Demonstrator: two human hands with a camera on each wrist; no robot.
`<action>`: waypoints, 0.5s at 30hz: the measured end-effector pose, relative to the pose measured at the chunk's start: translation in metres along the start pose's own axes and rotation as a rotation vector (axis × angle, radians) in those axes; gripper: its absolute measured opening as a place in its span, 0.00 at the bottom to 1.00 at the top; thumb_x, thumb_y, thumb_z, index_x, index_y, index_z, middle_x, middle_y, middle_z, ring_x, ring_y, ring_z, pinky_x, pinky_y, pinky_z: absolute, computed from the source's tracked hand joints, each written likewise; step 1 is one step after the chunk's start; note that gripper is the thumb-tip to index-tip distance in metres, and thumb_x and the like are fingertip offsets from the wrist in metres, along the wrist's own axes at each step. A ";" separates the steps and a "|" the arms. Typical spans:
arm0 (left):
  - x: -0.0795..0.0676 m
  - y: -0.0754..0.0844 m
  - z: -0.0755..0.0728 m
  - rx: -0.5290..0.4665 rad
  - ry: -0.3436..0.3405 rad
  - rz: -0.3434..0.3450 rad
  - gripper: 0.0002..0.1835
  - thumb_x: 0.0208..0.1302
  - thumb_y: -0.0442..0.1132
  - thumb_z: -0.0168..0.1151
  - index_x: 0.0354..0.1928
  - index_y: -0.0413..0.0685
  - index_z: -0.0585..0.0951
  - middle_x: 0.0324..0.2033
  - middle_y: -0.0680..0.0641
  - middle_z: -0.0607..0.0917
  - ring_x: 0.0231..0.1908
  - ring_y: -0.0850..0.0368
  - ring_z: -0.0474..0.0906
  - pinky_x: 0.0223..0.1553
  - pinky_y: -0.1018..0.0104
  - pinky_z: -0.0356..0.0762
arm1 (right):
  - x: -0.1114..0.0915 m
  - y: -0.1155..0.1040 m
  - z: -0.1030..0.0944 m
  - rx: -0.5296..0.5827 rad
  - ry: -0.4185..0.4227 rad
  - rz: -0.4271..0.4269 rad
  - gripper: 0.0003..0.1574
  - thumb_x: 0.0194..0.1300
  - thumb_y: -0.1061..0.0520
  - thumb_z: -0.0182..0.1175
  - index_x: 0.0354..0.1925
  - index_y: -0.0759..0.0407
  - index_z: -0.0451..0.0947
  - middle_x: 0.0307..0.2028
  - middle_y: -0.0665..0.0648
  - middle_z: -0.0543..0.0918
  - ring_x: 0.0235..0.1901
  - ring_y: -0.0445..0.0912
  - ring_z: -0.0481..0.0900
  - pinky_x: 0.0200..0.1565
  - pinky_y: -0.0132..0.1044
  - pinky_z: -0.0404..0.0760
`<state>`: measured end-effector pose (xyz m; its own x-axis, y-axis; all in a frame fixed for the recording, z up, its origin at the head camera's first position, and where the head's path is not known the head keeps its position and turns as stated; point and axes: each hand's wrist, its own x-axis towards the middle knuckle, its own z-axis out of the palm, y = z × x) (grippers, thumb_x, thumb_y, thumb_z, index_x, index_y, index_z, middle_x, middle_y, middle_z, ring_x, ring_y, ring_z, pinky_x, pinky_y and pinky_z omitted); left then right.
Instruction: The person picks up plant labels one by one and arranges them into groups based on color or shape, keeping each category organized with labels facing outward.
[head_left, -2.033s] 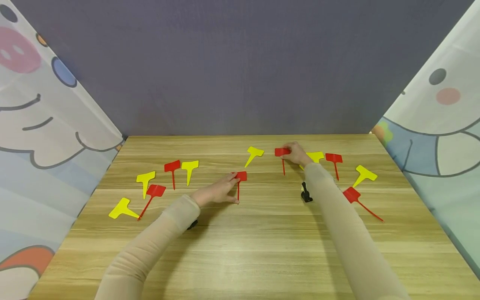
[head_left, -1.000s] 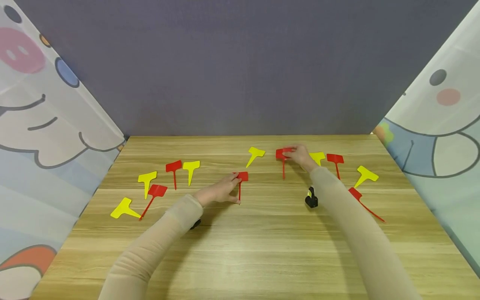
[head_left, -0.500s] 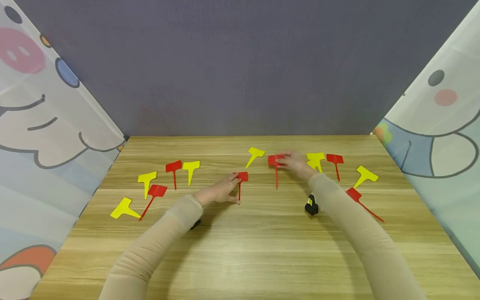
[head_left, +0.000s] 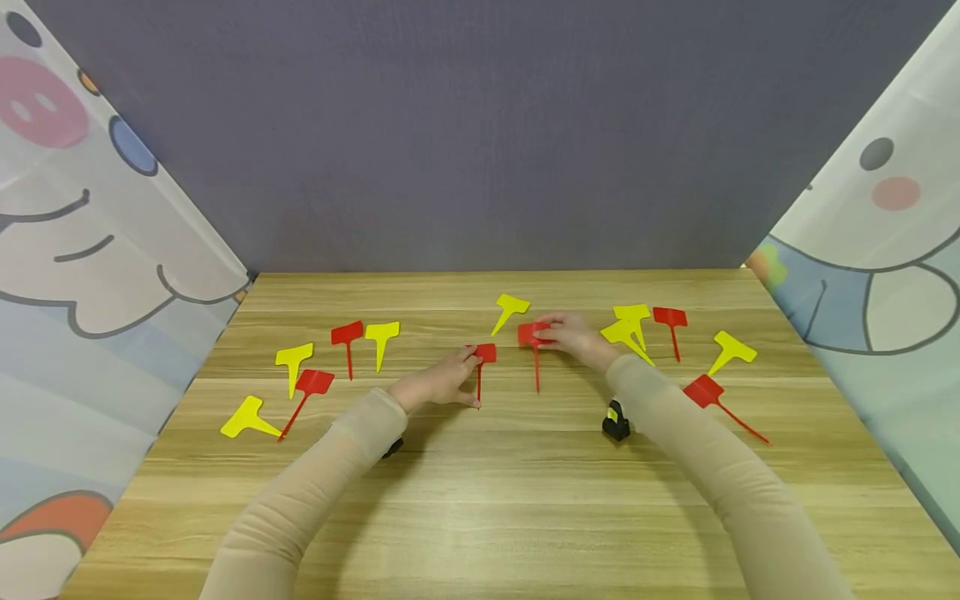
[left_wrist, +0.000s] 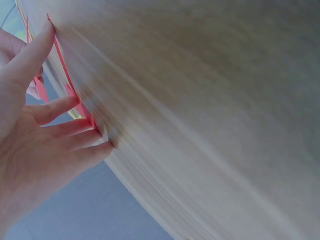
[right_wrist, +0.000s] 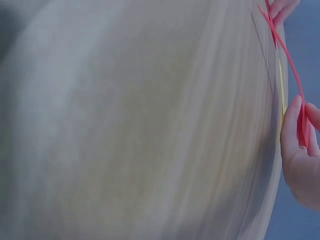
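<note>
My left hand (head_left: 441, 383) rests its fingertips on the head of a red T-shaped plant label (head_left: 487, 353) lying on the table. In the left wrist view the fingers (left_wrist: 75, 102) reach out fairly straight over the label's head, and the thumb touches the tip of the thin stem (left_wrist: 62, 60). To the right, my right hand (head_left: 573, 337) pinches another red plant label (head_left: 527, 335) by its head, stem toward me. The right wrist view shows this label (right_wrist: 295, 75) raised off the tabletop, its shadow beside it. A yellow plant label (head_left: 512, 306) lies just behind, between the hands.
Several red and yellow labels lie leftward, including a yellow one (head_left: 382, 332) and a red one (head_left: 347, 333). Rightward, two yellow labels (head_left: 619, 331) cross near a red one (head_left: 670, 317); another red label (head_left: 703, 389) lies beside my right sleeve. A grey wall (head_left: 495, 150) borders the table's back.
My right hand has carried its red label leftward and nearer to me, toward the left hand's label. The crossed yellow labels have come out from behind the right arm. My left hand holds still.
</note>
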<state>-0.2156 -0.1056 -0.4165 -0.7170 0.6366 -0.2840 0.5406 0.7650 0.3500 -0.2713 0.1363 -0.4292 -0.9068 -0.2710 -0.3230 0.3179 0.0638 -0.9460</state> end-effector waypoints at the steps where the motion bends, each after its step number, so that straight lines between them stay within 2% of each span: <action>1: 0.000 0.000 0.000 -0.001 -0.002 -0.001 0.44 0.51 0.50 0.64 0.62 0.30 0.57 0.65 0.33 0.49 0.64 0.40 0.45 0.63 0.54 0.49 | -0.001 0.000 0.001 0.002 -0.005 0.001 0.24 0.62 0.72 0.47 0.57 0.76 0.60 0.51 0.69 0.67 0.33 0.42 0.77 0.44 0.38 0.77; 6: 0.000 -0.001 0.000 -0.001 -0.003 0.003 0.44 0.51 0.50 0.63 0.62 0.30 0.56 0.65 0.32 0.49 0.64 0.40 0.45 0.63 0.54 0.49 | -0.003 0.000 0.008 0.013 -0.030 0.000 0.25 0.61 0.73 0.47 0.57 0.76 0.60 0.47 0.67 0.70 0.31 0.41 0.78 0.45 0.40 0.76; 15: 0.000 0.000 -0.001 0.005 0.000 0.002 0.43 0.51 0.50 0.64 0.62 0.31 0.57 0.64 0.33 0.49 0.64 0.40 0.46 0.62 0.54 0.50 | -0.004 0.001 0.017 0.010 -0.053 0.006 0.25 0.59 0.73 0.49 0.56 0.77 0.60 0.46 0.68 0.71 0.31 0.43 0.78 0.44 0.39 0.77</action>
<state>-0.2159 -0.1055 -0.4160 -0.7159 0.6383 -0.2831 0.5442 0.7641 0.3464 -0.2629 0.1207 -0.4283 -0.8889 -0.3215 -0.3263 0.3261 0.0560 -0.9437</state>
